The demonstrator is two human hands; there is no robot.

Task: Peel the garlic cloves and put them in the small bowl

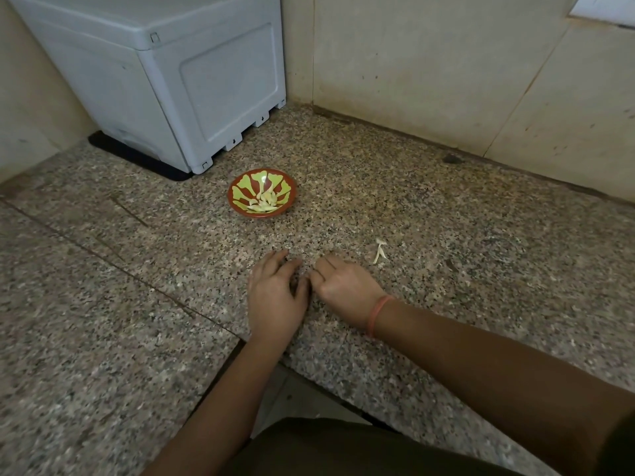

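Note:
A small red bowl (240,206) with a green leaf pattern stands on the granite counter and holds several pale peeled garlic cloves (264,201). Nearer to me, my left hand (276,297) and my right hand (345,288) rest on the counter side by side, fingertips almost touching. The left fingers are curled downward, the right is closed into a loose fist. Whatever lies between or under the fingers is hidden. A scrap of pale garlic skin and stem (380,251) lies just right of my right hand.
A grey plastic box (171,80) on a black mat fills the back left corner. Beige tiled walls (446,70) close the counter at the back. The counter's front edge (326,379) steps inward near my forearms. A dark speck (453,159) lies by the back wall.

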